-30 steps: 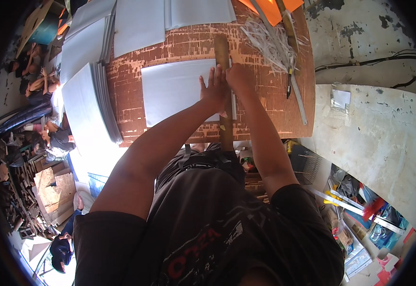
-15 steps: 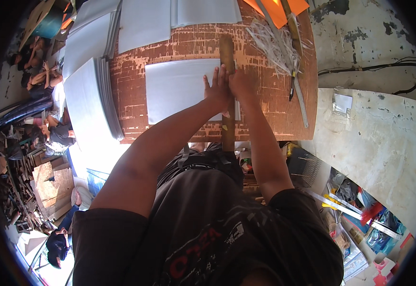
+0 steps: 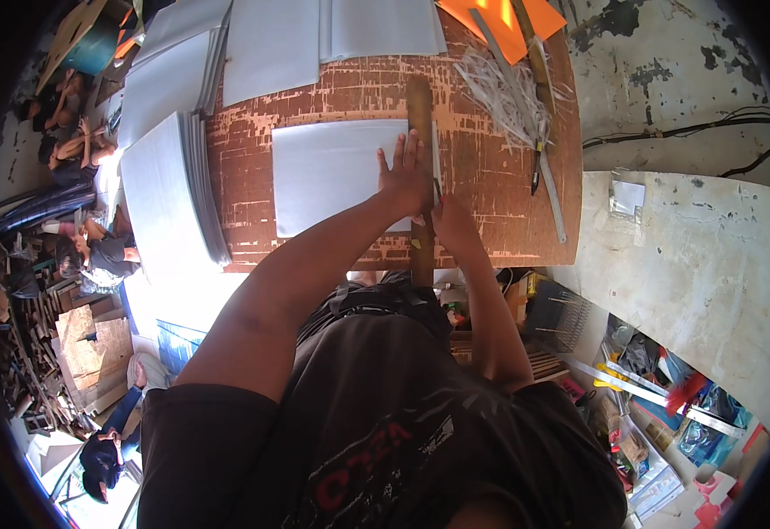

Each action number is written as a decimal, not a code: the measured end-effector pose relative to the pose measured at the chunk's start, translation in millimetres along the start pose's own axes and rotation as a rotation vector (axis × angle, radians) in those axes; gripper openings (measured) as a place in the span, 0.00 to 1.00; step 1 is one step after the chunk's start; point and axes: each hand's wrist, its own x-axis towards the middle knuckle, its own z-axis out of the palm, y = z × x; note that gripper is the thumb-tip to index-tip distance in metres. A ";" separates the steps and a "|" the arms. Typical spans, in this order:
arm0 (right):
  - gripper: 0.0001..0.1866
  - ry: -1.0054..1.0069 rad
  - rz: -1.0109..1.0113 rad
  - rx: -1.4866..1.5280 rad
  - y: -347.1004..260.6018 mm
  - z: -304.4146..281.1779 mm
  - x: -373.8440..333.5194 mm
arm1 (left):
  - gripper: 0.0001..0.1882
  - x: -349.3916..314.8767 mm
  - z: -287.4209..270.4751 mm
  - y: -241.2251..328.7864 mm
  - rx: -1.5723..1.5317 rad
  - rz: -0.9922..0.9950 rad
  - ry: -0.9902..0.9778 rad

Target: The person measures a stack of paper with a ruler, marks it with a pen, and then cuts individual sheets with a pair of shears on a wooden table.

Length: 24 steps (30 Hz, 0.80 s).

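Observation:
A white sheet [image 3: 336, 176], perhaps a small stack, lies on the scored brown tabletop. Across its right edge runs a long wooden straightedge [image 3: 419, 101], pointing from my body toward the far side. My left hand [image 3: 405, 183] presses flat on the straightedge and the sheet, fingers spread. Just right of the straightedge, my right hand [image 3: 457, 225] is closed around a slim dark tool [image 3: 438, 189] that looks like a cutter knife; most of it is hidden in the fist. A narrow white strip [image 3: 436, 159] shows beyond that hand.
Stacks of white sheets [image 3: 163, 194] line the table's left and far sides. At the far right lie a heap of thin offcuts [image 3: 499, 97], orange sheets [image 3: 539, 31], a yellow-and-black cutter [image 3: 538, 163] and a metal ruler [image 3: 553, 198]. People [image 3: 103, 251] sit at the left.
My right hand has slid toward me along the straightedge's right side, uncovering the narrow white strip. My left hand stays flat on the straightedge. The whole view has shifted slightly.

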 end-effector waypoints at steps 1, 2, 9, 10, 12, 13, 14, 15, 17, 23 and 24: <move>0.18 0.023 0.093 0.112 18.4 4.2 -6.1 | 0.80 0.7 0.9 0.7 0.004 0.009 0.013; 0.17 0.044 0.182 0.226 20.7 -0.2 -9.2 | 0.80 0.7 0.8 -0.2 0.005 0.010 0.018; 0.17 0.466 0.231 0.180 30.0 -15.5 -3.1 | 0.81 -0.7 2.1 -1.8 0.035 0.028 0.025; 0.17 0.577 0.164 0.112 31.5 -14.8 3.9 | 0.81 -0.4 0.8 -0.2 0.043 0.019 0.006; 0.16 0.697 0.089 0.046 31.3 -18.6 17.1 | 0.81 -0.9 1.6 -0.3 0.050 0.028 0.014; 0.17 0.683 0.112 0.005 31.6 -23.1 24.8 | 0.82 -1.3 1.4 -0.2 0.051 0.032 0.011; 0.17 0.668 0.136 -0.035 32.3 -24.6 31.2 | 0.82 -1.3 3.1 -1.8 0.059 0.034 0.025; 0.17 0.684 0.130 -0.032 32.7 -25.3 35.1 | 0.83 -1.7 4.8 -3.1 0.053 0.036 0.026; 0.19 0.531 0.275 0.005 35.4 -26.4 44.6 | 0.83 0.0 6.6 -4.6 0.055 0.043 0.045; 0.15 0.398 0.253 -0.118 37.2 -50.0 59.3 | 0.83 -2.1 12.7 -15.4 -0.024 0.061 0.076; 0.14 0.420 0.197 -0.103 32.8 -63.2 61.7 | 0.83 -1.6 15.8 -18.3 -0.031 0.064 0.081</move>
